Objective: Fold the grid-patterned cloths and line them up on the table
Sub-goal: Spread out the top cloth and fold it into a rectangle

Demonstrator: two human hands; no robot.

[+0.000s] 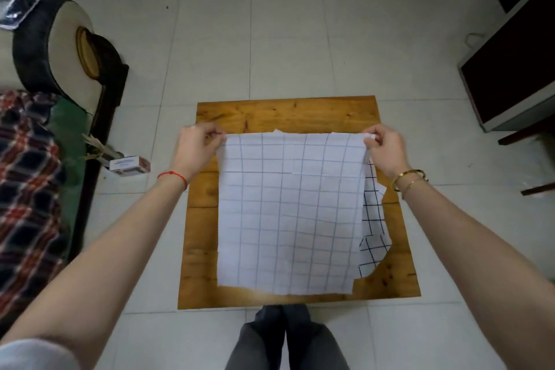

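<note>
A white cloth with a pale blue grid (pixel 288 213) hangs spread out over the small wooden table (pixel 198 249). My left hand (pixel 196 147) pinches its top left corner and my right hand (pixel 386 149) pinches its top right corner, both held up over the table's far half. Its lower edge reaches down near the table's front edge. A second white cloth with a black grid (pixel 374 228) lies crumpled on the table's right side, mostly hidden behind the held cloth.
A sofa arm (pixel 57 48) and a plaid blanket (pixel 27 189) fill the left side. A small box (pixel 129 164) lies on the tiled floor left of the table. Dark furniture (pixel 510 75) stands at the right. My legs (pixel 285 339) are at the table's front edge.
</note>
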